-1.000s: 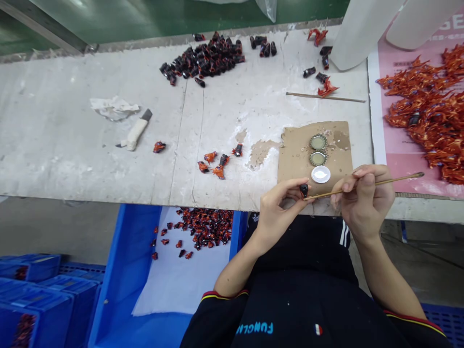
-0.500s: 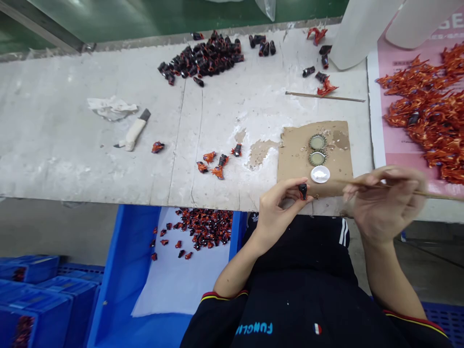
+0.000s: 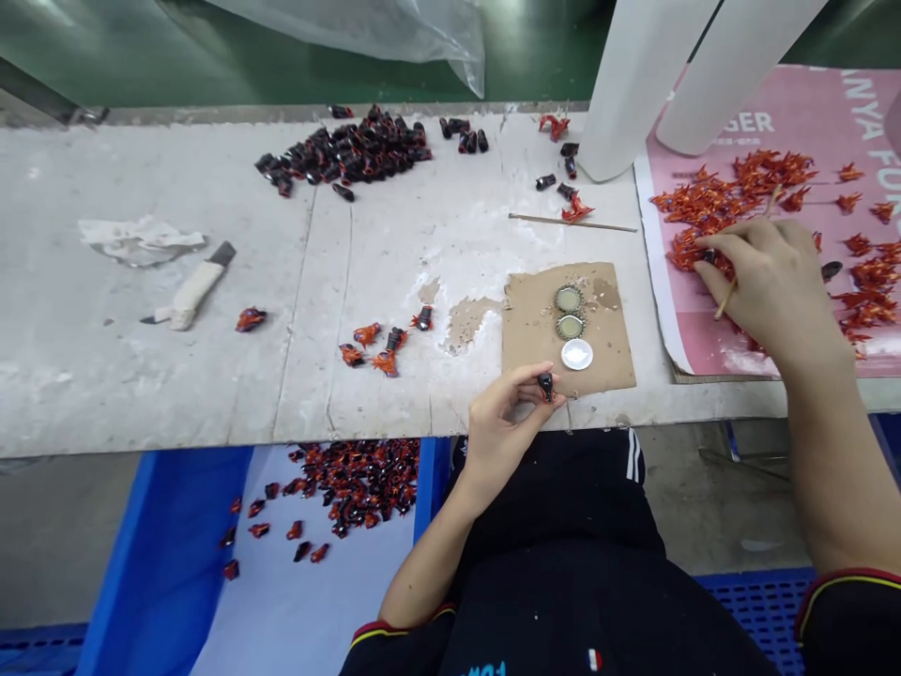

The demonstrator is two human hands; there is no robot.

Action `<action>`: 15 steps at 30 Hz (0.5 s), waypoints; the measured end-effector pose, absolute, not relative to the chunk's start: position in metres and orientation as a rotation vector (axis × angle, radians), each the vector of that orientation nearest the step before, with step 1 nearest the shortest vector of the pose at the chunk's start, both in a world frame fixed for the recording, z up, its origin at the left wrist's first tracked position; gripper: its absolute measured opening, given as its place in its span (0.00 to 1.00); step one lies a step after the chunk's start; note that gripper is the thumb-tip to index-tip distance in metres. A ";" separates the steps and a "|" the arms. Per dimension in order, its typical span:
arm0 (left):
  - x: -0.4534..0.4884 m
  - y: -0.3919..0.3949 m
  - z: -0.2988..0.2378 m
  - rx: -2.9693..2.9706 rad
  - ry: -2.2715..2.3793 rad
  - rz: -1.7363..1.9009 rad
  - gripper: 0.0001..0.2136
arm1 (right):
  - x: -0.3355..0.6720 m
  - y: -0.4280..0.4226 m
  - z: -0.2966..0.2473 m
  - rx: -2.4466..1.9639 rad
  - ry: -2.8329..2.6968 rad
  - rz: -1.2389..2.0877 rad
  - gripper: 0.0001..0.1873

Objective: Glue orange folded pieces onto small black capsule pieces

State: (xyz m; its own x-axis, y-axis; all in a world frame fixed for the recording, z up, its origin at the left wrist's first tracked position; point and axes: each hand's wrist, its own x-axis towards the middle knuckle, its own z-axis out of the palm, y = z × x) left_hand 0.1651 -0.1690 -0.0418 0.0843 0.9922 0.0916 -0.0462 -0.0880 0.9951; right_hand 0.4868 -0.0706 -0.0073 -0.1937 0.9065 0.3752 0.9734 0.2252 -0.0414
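Observation:
My left hand (image 3: 503, 413) pinches a small black tube piece (image 3: 545, 385) at the table's near edge, just below a brown cardboard square (image 3: 535, 329). On that cardboard lie two bottle caps (image 3: 569, 312) and a white lid (image 3: 577, 354). My right hand (image 3: 771, 282) holds a thin wooden stick (image 3: 725, 299) and rests its fingers on a heap of orange-red paper pieces (image 3: 732, 188) spread over a pink sheet (image 3: 704, 329).
A pile of black tube pieces (image 3: 344, 150) lies at the table's far side. A few orange pieces (image 3: 380, 343) sit mid-table; a knife with a wrapped handle (image 3: 193, 291) and a rag (image 3: 137, 239) lie left. A blue crate (image 3: 161, 563) below holds several finished pieces. Two white rolls (image 3: 633, 84) stand at the back right.
My right hand has drawn the stick away from the black piece and swung right onto the orange heap. My left hand still holds the black piece. The view has shifted to the right.

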 end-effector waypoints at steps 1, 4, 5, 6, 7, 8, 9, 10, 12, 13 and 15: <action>0.165 -0.169 -0.042 1.281 1.071 1.229 0.13 | 0.485 -0.068 -0.010 -1.763 -2.195 -0.274 0.12; 0.164 -0.169 -0.040 1.283 1.061 1.233 0.13 | 0.482 -0.063 -0.013 -1.778 -2.207 -0.199 0.07; 0.163 -0.169 -0.039 1.288 1.062 1.234 0.13 | 0.481 -0.064 -0.013 -1.777 -2.204 -0.179 0.06; 0.163 -0.169 -0.038 1.298 1.065 1.235 0.13 | 0.480 -0.065 -0.011 -1.775 -2.196 -0.166 0.05; 0.163 -0.170 -0.036 1.312 1.069 1.237 0.13 | 0.478 -0.067 -0.008 -1.773 -2.186 -0.161 0.04; 0.163 -0.171 -0.034 1.331 1.069 1.240 0.13 | 0.475 -0.071 -0.005 -1.765 -2.165 -0.162 0.03; 0.164 -0.171 -0.032 1.354 1.063 1.244 0.13 | 0.471 -0.076 -0.002 -1.746 -2.129 -0.160 0.02; 0.165 -0.171 -0.030 1.378 1.054 1.248 0.13 | 0.465 -0.082 0.001 -1.721 -2.088 -0.150 0.04; 0.168 -0.171 -0.026 1.426 1.030 1.249 0.13 | 0.450 -0.094 0.004 -1.641 -1.984 -0.100 0.09; 0.170 -0.171 -0.024 1.445 1.021 1.247 0.13 | 0.442 -0.099 0.003 -1.616 -1.960 -0.070 0.11; 0.174 -0.169 -0.021 1.472 1.009 1.242 0.13 | 0.431 -0.107 -0.001 -1.596 -1.912 -0.082 0.12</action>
State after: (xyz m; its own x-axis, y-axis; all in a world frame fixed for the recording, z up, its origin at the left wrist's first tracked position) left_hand 0.1737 -0.1691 -0.0213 0.1515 0.9627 0.2241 0.0221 -0.2300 0.9729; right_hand 0.4310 -0.1067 -0.0013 -0.0597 0.8629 0.5019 0.9027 0.2613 -0.3419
